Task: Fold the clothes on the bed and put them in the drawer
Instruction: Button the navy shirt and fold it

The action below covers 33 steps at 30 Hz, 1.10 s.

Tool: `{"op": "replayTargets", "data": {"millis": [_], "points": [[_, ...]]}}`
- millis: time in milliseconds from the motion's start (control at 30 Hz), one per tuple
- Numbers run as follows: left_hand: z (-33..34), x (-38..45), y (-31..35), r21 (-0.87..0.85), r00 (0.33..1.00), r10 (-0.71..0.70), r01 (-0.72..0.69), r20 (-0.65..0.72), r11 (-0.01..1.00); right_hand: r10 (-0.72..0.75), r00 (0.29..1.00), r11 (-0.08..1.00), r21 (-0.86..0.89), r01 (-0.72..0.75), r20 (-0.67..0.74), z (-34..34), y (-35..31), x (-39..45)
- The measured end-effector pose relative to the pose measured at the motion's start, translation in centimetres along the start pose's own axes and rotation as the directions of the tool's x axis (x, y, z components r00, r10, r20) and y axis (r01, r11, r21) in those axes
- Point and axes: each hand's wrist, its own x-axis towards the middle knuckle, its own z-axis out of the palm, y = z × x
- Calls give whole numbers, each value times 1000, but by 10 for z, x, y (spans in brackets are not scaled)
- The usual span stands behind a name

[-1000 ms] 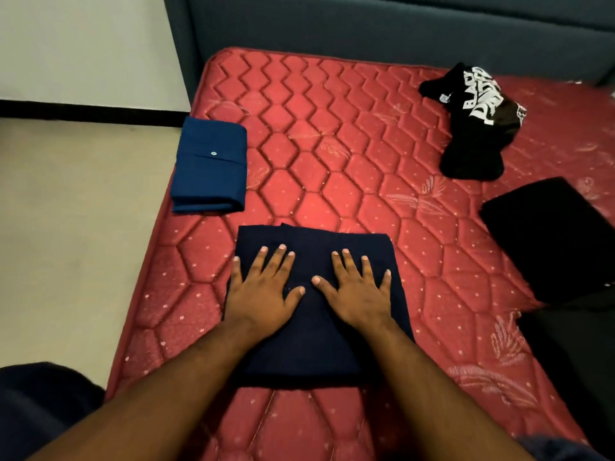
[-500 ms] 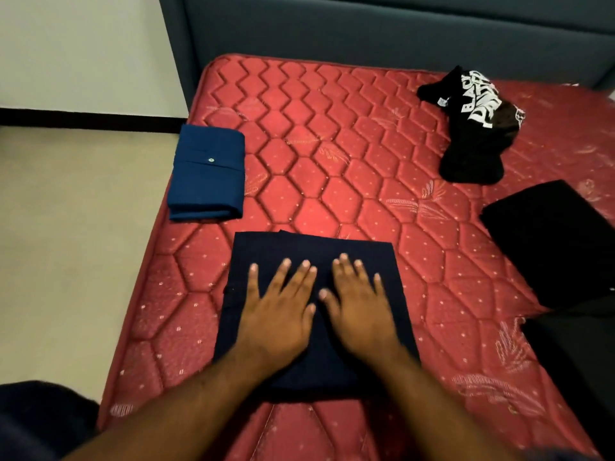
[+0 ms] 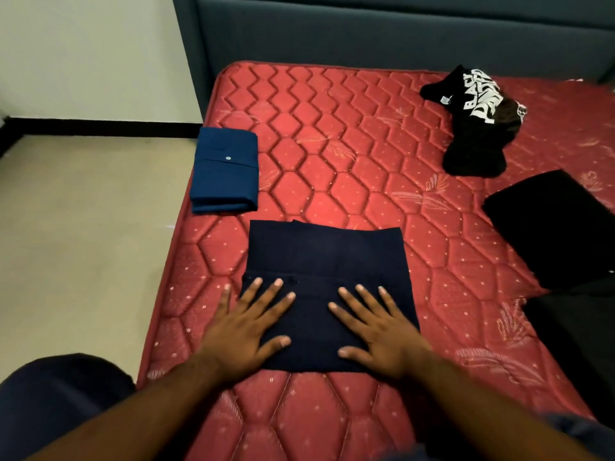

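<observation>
A folded dark navy garment [image 3: 326, 257] lies flat on the red quilted mattress [image 3: 349, 154] near its front edge. My left hand [image 3: 246, 331] rests palm down on the garment's near left corner, fingers spread. My right hand [image 3: 379, 327] presses flat on its near right part, fingers apart too. A folded blue shirt [image 3: 226, 171] sits at the mattress's left edge. At the far right lies a crumpled black T-shirt with white lettering [image 3: 476, 124]. A flat black garment [image 3: 552, 224] is spread at the right edge.
The grey upholstered headboard [image 3: 366, 38] runs along the far side. Beige floor [image 3: 83, 227] and a white wall with a black skirting lie to the left. More dark cloth [image 3: 582, 344] sits at the near right. No drawer is in view.
Both hands have slid toward me and apart over the navy garment, from its middle to its near corners. The garment's far half now shows bare.
</observation>
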Motion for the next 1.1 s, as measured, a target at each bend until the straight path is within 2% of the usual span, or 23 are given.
{"op": "replayTargets", "data": {"millis": [67, 133, 167, 200, 233, 267, 300, 333, 367, 400, 433, 500, 600, 667, 767, 833, 933, 1000, 1100], "points": [[-7, -9, -24, -7, 994, -71, 72, 80, 997, -31, 991, 999, -34, 36, 131, -6, 34, -24], [-19, -11, -34, -86, 983, -160, 168, 94, 982, -36, 966, 996, -76, 57, 256, -13, 74, -47], [-29, -7, -34, -137, 974, -210, 220, 83, 966, -7, 952, 999, 44, -7, 305, -23, 86, -56], [-32, -1, -31, -215, 957, -282, 289, 59, 933, 47, 936, 955, 260, -144, 348, -34, 92, -61], [-37, 10, -27, -321, 923, -385, 369, 13, 872, 146, 939, 846, 453, -282, 312, -42, 95, -61], [-39, 23, -25, -436, 867, -499, 445, -11, 782, 306, 929, 717, 592, -368, 207, -50, 91, -54], [-43, 38, -26, -559, 813, -581, 501, 41, 661, 490, 866, 576, 711, -404, 95, -51, 89, -43], [-48, 53, -28, -653, 772, -620, 542, 140, 529, 637, 767, 402, 816, -415, 76, -51, 86, -28], [-51, 65, -31, -708, 738, -626, 582, 252, 401, 708, 686, 194, 888, -418, 168, -51, 79, -12], [-53, 76, -35, -730, 701, -610, 625, 369, 276, 700, 642, 9, 896, -443, 311, -50, 72, 3], [-63, 84, -37, -716, 670, -573, 670, 471, 195, 651, 623, -109, 866, -489, 434, -49, 68, 17], [-75, 95, -38, -652, 630, -514, 740, 582, 169, 592, 546, -184, 759, -625, 593, -49, 71, 35], [-86, 109, -38, -571, 561, -551, 802, 617, 177, 513, 437, -247, 615, -749, 739, -52, 90, 47], [-88, 121, -35, -569, 519, -526, 818, 673, 80, 460, 387, -317, 555, -769, 799, -58, 98, 49], [-85, 136, -29, -640, 508, -495, 756, 705, -136, 428, 412, -441, 584, -682, 804, -66, 93, 49], [-83, 137, -25, -680, 517, -504, 701, 692, -216, 432, 427, -520, 606, -602, 794, -67, 86, 48], [-89, 132, -17, -733, 557, -493, 603, 669, -313, 460, 454, -536, 646, -544, 763, -71, 77, 46], [-107, 129, -16, -814, 651, -492, 500, 579, -297, 497, 518, -519, 717, -465, 696, -85, 79, 48], [-150, 120, -19, -964, 830, -489, 227, 267, -141, 538, 688, -483, 847, -222, 487, -124, 87, 40]]}}
